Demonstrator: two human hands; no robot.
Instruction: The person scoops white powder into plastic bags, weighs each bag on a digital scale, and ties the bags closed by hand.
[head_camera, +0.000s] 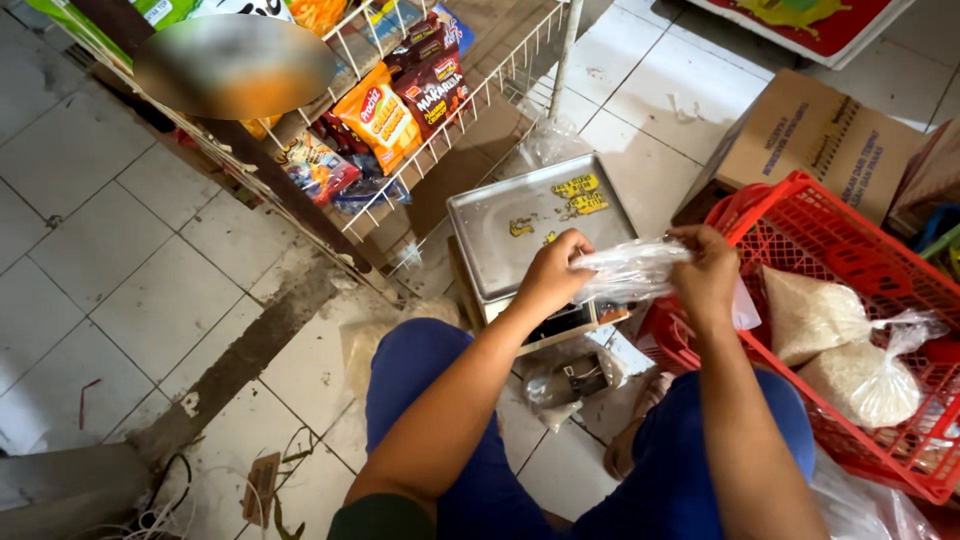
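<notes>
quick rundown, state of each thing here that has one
clear plastic bag: empty, stretched between both hands
left hand: gripping the bag
right hand: gripping the bag
scale tray: bare
red basket: holds two filled, tied bags
cardboard box: on its side

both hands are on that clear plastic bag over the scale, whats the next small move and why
Probably pull the mouth of the clear plastic bag open. The left hand and right hand pinch its two ends, and it looks flat and empty above the scale tray. Two filled, tied bags of rice already lie in the red basket.
</notes>
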